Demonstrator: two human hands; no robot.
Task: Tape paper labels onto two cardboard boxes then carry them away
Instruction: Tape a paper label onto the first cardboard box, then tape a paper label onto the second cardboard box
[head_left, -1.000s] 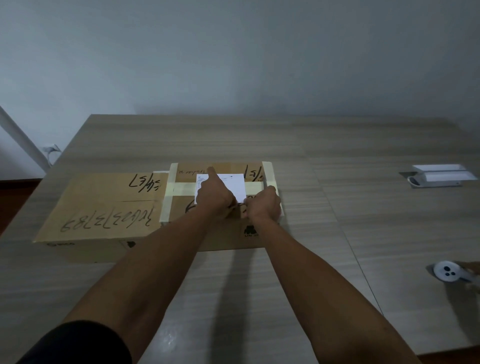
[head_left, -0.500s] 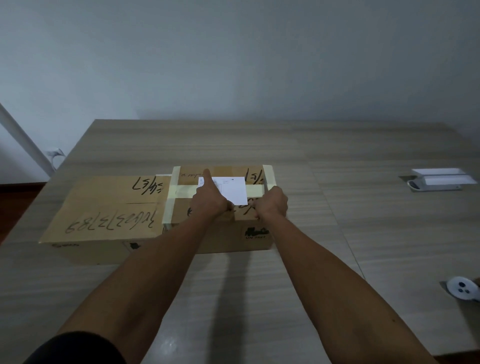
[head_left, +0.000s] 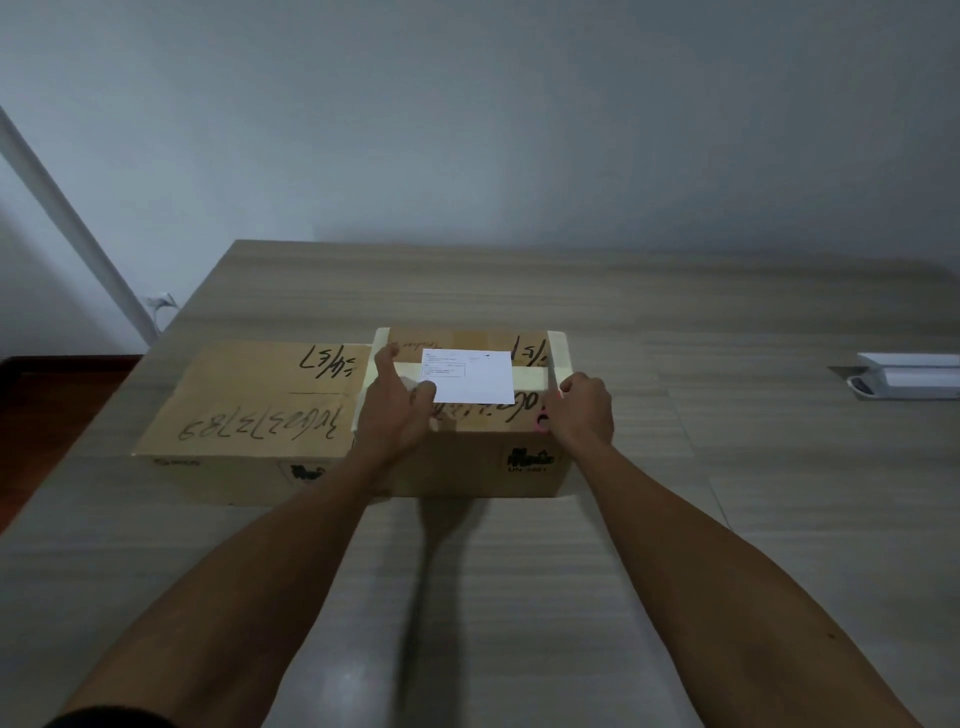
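Two cardboard boxes stand side by side on the wooden table (head_left: 519, 597). The left box (head_left: 249, 405) is lower and carries black handwriting. The right box (head_left: 483, 462) has cream tape bands and a white paper label (head_left: 475, 376) on its top. My left hand (head_left: 397, 410) rests on the box at the label's left edge, index finger straight, thumb pressing the label's lower left corner. My right hand (head_left: 584, 410) is curled at the box's right top edge around a small pink-rimmed tape roll (head_left: 542, 422), mostly hidden by the fingers.
A white device (head_left: 904, 382) lies at the table's far right edge. A white slanted pole (head_left: 78, 234) and a wall socket (head_left: 158, 301) are at the left, beyond the table. Dark floor shows past the table's left edge.
My right hand has slid to the right, away from my left hand, along the box top below the label. My left hand has shifted left, uncovering more of the label.
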